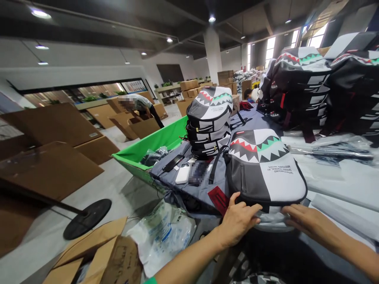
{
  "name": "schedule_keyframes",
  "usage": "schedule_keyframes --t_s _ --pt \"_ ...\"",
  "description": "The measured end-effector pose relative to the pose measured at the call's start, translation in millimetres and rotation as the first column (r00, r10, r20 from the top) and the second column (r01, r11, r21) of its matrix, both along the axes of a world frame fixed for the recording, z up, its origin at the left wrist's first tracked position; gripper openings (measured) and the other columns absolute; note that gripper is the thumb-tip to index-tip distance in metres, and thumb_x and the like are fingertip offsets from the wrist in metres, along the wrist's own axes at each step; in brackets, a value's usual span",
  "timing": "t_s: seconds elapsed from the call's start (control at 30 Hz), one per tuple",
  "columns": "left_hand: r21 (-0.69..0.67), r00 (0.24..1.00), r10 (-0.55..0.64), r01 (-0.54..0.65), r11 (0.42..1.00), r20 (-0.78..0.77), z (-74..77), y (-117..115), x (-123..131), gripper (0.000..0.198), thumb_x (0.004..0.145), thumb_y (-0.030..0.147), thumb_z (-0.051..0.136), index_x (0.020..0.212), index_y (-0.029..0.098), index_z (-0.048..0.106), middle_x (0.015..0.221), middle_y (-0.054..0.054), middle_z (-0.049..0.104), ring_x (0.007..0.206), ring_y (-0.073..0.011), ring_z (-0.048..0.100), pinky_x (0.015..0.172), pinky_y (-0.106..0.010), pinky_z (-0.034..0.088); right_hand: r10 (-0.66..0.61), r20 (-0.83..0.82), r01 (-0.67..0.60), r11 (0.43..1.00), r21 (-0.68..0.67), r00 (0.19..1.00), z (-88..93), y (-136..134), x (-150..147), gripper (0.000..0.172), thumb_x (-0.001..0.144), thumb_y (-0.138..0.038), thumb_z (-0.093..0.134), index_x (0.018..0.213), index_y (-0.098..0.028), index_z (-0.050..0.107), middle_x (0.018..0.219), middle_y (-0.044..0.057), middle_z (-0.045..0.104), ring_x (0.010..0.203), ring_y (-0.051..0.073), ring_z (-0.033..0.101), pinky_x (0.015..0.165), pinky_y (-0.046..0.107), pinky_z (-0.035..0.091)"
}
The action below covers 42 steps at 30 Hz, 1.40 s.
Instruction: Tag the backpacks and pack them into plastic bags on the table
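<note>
A backpack (278, 183) in black, white and grey, with a red and green shark-tooth mouth print, lies flat in front of me at the table's near edge. My left hand (238, 221) is closed on its near left edge, some fingers on top. At the near right edge, my right hand (308, 225) is bent around the border, its fingertips partly hidden. Clear plastic (274, 221) shows below the backpack between both hands. Beside my left hand lies a dark red tag (218, 199).
Stacked backpacks (210, 106) stand behind, with taller piles (302, 83) at right. A phone (173, 162) and white device (182, 173) lie left. Plastic packaging (334, 173) covers the right side. A green bin (154, 140), cartons (97, 252) and a bending person (139, 104) are at left.
</note>
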<state>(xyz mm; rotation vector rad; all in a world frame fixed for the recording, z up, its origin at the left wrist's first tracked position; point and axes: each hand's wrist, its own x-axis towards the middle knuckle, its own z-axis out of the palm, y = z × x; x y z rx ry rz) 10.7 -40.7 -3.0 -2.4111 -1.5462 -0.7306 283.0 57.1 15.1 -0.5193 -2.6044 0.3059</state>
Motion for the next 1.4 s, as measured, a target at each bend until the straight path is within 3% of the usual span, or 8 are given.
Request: schedule_keyframes --t_s 0.2,0.37,0.47,0.63,0.83,1.1,1.27,1.4 --pt "0.018 0.991 -0.066 0.069 0.997 -0.113 13.4 8.5 -5.2 0.012 0.096 0.033 0.066 0.089 0.022 0.064 0.070 0.007 0.066 0.068 -0.0120 0.063 0.115 -0.054 0.036 -0.029 0.043 0.021 0.981 0.192 0.999 -0.3 6.9 -1.8 0.026 0.099 -0.014 0.038 0.082 -0.024 0.056 0.076 0.000 0.062 0.059 0.014 0.055 0.054 0.026 0.039" --pt "0.111 0.809 -0.487 0.545 0.831 -0.328 25.7 26.7 -17.6 0.014 0.096 0.013 0.055 0.090 0.021 0.066 0.109 -0.003 0.073 0.110 -0.0155 0.064 0.115 -0.039 0.039 0.101 0.009 -0.100 0.959 0.264 0.995 0.2 9.0 -4.1 0.028 0.101 -0.010 0.036 0.092 -0.023 0.059 0.096 0.003 0.070 0.080 0.015 0.065 0.068 0.027 0.044" --pt "-0.108 0.680 -0.650 0.658 0.745 -0.340 35.0 42.5 -20.0 0.016 0.098 0.018 0.055 0.086 0.018 0.065 0.098 -0.002 0.073 0.091 -0.0113 0.066 0.088 -0.020 0.050 0.068 0.117 -0.090 0.975 0.201 0.991 5.4 12.6 -10.4 0.024 0.099 -0.011 0.039 0.085 -0.022 0.056 0.072 -0.003 0.061 0.059 0.013 0.055 0.055 0.027 0.033" --pt "-0.148 0.585 -0.658 0.684 0.715 -0.473 45.2 48.2 -18.5 0.016 0.104 0.023 0.050 0.097 0.017 0.063 0.072 0.004 0.064 0.063 -0.0109 0.057 0.069 -0.026 0.044 0.044 0.306 -0.114 0.970 0.214 0.951 26.1 13.5 -14.5 0.015 0.089 -0.009 0.055 0.082 -0.021 0.060 0.074 -0.005 0.060 0.055 0.012 0.048 0.050 0.030 0.019" --pt "-0.036 0.673 -0.577 0.636 0.771 -0.463 38.9 42.9 -18.3 0.033 0.105 0.039 0.050 0.079 0.018 0.054 0.061 0.005 0.052 0.058 -0.0126 0.050 0.060 -0.030 0.037 0.156 0.336 -0.194 0.978 0.083 0.929 46.3 14.2 -19.6 0.022 0.084 -0.004 0.061 0.069 -0.019 0.056 0.065 -0.009 0.046 0.051 0.009 0.031 0.047 0.027 0.015" --pt "-0.300 0.646 -0.646 0.573 0.763 -0.407 27.0 52.2 -27.0 0.030 0.101 0.048 0.056 0.093 0.020 0.050 0.085 0.003 0.061 0.070 -0.0111 0.055 0.058 -0.024 0.041 0.157 0.501 -0.267 0.951 0.156 0.851 49.6 21.1 -19.5 0.015 0.083 -0.009 0.068 0.077 -0.022 0.065 0.066 -0.009 0.047 0.047 0.010 0.015 0.046 0.031 0.010" --pt "-0.075 0.763 -0.505 0.522 0.850 -0.405 20.3 37.2 -23.0 0.027 0.106 0.036 0.047 0.085 0.019 0.049 0.074 0.002 0.055 0.068 -0.0141 0.053 0.057 -0.027 0.040 0.182 0.525 -0.313 0.934 0.170 0.831 44.9 25.0 -15.7 0.017 0.081 -0.004 0.064 0.080 -0.021 0.063 0.065 -0.008 0.047 0.048 0.011 0.014 0.046 0.032 0.010" --pt "0.086 0.798 -0.505 0.558 0.825 -0.330 5.7 22.6 -19.1 0.030 0.105 0.015 0.035 0.079 0.017 0.051 0.066 0.001 0.050 0.060 -0.0138 0.048 0.054 -0.028 0.037 0.160 0.391 -0.258 0.942 0.213 0.906 40.4 17.5 -8.1 0.029 0.080 0.005 0.049 0.076 -0.022 0.056 0.068 -0.006 0.050 0.048 0.012 0.023 0.044 0.032 0.014"
